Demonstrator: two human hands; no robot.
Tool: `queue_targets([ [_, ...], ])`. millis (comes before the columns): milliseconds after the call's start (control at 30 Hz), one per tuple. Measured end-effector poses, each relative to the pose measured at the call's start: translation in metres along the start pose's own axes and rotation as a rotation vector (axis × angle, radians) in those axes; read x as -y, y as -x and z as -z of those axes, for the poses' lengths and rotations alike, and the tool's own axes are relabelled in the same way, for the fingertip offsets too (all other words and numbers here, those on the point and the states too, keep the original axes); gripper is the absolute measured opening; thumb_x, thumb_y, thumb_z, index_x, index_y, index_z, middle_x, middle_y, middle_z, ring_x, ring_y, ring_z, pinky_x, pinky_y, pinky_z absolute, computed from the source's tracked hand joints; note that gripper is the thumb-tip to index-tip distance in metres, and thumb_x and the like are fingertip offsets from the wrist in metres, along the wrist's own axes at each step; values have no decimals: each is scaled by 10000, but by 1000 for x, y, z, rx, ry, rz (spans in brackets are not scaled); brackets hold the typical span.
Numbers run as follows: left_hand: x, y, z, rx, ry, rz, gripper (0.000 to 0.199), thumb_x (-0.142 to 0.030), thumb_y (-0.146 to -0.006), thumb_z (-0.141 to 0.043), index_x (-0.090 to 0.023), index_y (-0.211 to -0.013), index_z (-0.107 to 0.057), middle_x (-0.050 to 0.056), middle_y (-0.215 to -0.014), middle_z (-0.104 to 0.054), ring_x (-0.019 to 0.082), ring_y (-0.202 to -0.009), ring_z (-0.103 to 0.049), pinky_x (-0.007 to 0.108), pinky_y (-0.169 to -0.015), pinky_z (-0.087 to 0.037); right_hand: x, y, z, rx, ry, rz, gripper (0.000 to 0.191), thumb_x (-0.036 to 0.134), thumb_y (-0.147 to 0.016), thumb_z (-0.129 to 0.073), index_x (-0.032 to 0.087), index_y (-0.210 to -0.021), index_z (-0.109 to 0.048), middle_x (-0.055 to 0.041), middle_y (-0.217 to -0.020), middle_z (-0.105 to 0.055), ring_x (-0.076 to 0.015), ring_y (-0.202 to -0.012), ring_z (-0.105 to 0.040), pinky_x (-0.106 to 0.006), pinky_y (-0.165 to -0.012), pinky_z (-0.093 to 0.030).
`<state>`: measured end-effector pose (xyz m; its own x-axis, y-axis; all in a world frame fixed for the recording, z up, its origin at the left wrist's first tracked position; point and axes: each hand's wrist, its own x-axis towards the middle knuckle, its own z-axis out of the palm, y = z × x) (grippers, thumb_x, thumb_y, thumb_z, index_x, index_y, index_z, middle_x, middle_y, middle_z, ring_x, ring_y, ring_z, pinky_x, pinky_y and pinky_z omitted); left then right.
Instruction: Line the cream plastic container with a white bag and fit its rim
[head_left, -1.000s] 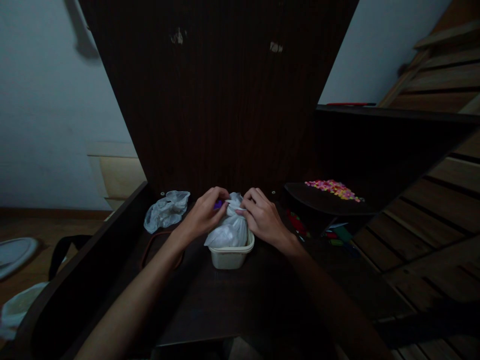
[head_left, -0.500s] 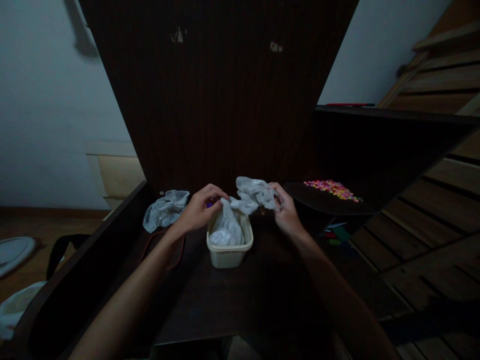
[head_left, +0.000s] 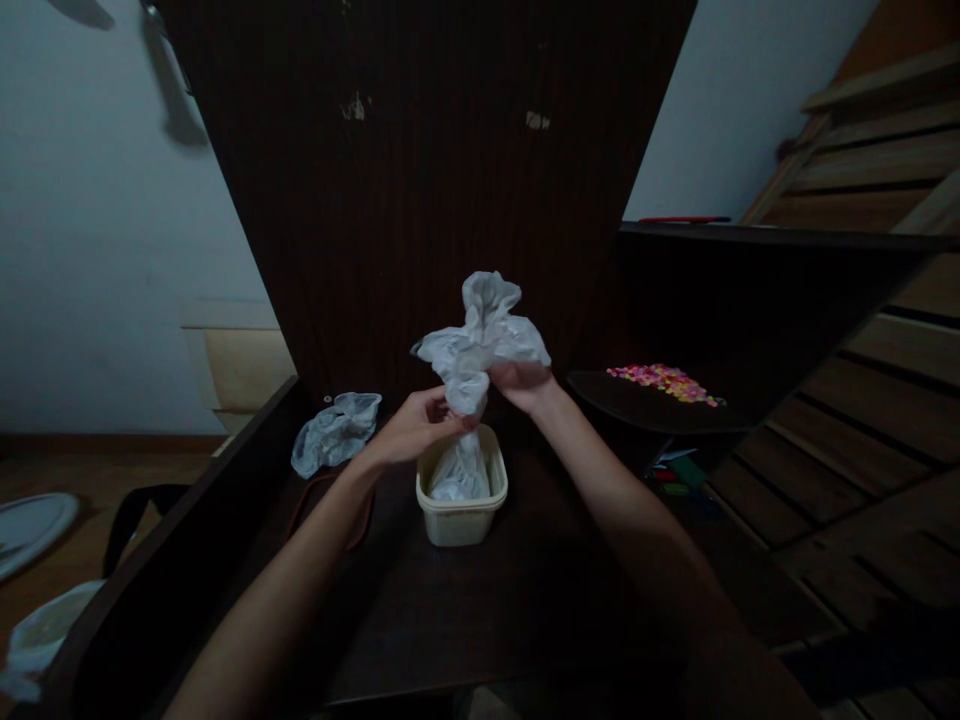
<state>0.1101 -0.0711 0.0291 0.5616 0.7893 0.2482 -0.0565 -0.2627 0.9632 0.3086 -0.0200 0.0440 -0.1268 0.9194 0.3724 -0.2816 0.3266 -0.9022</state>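
Note:
A whitish plastic bag (head_left: 487, 335) rises out of a cream plastic tub (head_left: 459, 525) on the dark desk. Its lower part sits inside the tub, bulging around pale contents I cannot make out. My left hand (head_left: 420, 422) pinches the bag's twisted neck just above the tub's rim. Higher up on the right, my right hand (head_left: 525, 382) is closed on the bag's gathered upper part, its fingers mostly covered by the plastic. The bag's loose top spreads upward and to both sides.
Another crumpled clear bag (head_left: 336, 432) lies left of the tub, beside a brown-edged lid or tray (head_left: 360, 535). Colourful small pieces (head_left: 666, 382) are spread on a corner shelf (head_left: 637, 402) at right. A dark raised side panel (head_left: 187, 540) borders the desk's left.
My right hand has moved left and up, bringing the bag's loose top over the tub, where it now stands upright. My left hand stays at the neck. The camera view has shifted slightly.

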Motion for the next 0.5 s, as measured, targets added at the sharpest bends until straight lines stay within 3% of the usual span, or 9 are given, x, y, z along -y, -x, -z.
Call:
queue_targets([
  [133, -1, -2, 1, -304, 75, 4, 333, -286, -527, -865, -151, -749, -657, -4, -682, -678, 166, -660, -635, 239, -586, -487, -9, 17, 1, -5, 14, -71, 170, 260, -668, -728, 209, -777, -607, 12, -701, -683, -168, -678, -667, -279, -617, -562],
  [233, 5, -7, 3, -431, 98, 3, 336, -306, -535, -853, -152, -737, -633, -21, -638, -647, 130, -568, -576, 219, -524, -443, -8, 41, 2, 148, 98, -163, 277, 174, -594, -795, 169, -845, -677, -10, -769, -717, -165, -707, -670, -272, -630, -553],
  [300, 8, -12, 2, -477, 105, -9, 354, -341, -553, -852, -166, -701, -583, -51, -598, -590, 94, -515, -509, 195, -492, -389, -6, 53, -2, 278, 179, -197, 359, 197, -627, -830, 160, -958, -697, -38, -913, -740, -180, -851, -686, -315, -774, -568],
  [367, 5, -15, -1, -507, 110, -23, 405, -393, -574, -853, -181, -649, -516, -78, -558, -518, 66, -479, -436, 178, -465, -323, -4, 58, -7, 321, 259, -171, 387, 276, -680, -841, 168, -1018, -684, -45, -993, -733, -187, -926, -677, -357, -873, -551],
  [500, -13, -14, -4, -420, 246, -31, 492, -447, -591, -875, -186, -607, -458, -78, -556, -478, 60, -484, -415, 180, -471, -313, -2, 56, -8, 176, 345, 1, 339, 389, -720, -823, 179, -938, -670, -26, -911, -706, -189, -871, -651, -356, -844, -528],
])
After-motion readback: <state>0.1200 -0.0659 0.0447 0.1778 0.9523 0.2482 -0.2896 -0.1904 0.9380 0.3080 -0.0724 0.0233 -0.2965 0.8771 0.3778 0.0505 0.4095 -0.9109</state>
